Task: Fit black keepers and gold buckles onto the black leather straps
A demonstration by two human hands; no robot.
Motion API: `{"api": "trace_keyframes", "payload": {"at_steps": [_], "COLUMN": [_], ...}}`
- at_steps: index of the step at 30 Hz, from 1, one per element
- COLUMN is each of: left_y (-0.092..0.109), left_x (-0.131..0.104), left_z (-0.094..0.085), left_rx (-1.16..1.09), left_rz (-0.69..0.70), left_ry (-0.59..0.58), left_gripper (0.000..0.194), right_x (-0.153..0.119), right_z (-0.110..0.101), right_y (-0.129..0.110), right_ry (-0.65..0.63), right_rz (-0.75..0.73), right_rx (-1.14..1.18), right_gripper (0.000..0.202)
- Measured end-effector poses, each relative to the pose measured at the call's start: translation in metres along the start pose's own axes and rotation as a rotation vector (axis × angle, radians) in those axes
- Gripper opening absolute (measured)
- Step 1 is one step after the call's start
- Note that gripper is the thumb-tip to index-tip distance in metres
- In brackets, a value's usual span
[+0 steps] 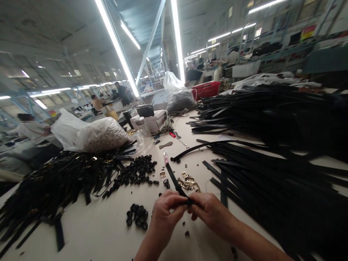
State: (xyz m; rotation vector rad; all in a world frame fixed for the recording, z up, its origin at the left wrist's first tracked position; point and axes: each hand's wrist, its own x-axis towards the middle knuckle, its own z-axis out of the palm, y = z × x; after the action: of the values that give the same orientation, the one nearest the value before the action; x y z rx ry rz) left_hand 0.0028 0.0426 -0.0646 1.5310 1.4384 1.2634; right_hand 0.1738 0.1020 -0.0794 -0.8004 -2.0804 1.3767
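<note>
Over the table's near middle, my left hand point(169, 207) and my right hand point(208, 208) are close together. Both pinch a black strap point(173, 177) between thumb and fingers; the part under the fingertips is hidden. Its far end points away from me, meeting a small pinkish, shiny piece point(165, 157) I cannot identify. Just beyond my right hand lie several gold-coloured metal buckles point(187, 181). Left of my left hand is a small cluster of black loops point(137, 216), with a larger heap of black loops point(136, 170) behind it.
Long black straps point(244, 170) cover the table's right side. A pile of black straps with gold fittings point(62, 177) spreads over the left, below a plastic bag of small pieces point(106, 134). Farther back stand a glass jar point(140, 122), a white box point(154, 121) and a red basket point(206, 90).
</note>
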Motion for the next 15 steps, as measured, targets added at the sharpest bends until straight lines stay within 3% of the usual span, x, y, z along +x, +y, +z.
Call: {"api": "trace_keyframes", "payload": {"at_steps": [8,15], "left_y": [-0.0020,-0.0016], "left_x": [-0.0007,-0.0005], "left_z": [0.0057,0.0043], "left_rx": [0.035,-0.394], "left_rz": [0.035,-0.194], "left_ry": [0.012,0.005], "left_gripper": [0.012,0.016], "right_x": [0.0017,0.0037], "right_z": [-0.0045,-0.0087], "right_y": [-0.0071,-0.0010], "right_ry": [-0.025,0.120], "right_rz": [0.001,0.064], "right_rx": [0.101,0.146], "right_gripper": [0.009,0.021]}}
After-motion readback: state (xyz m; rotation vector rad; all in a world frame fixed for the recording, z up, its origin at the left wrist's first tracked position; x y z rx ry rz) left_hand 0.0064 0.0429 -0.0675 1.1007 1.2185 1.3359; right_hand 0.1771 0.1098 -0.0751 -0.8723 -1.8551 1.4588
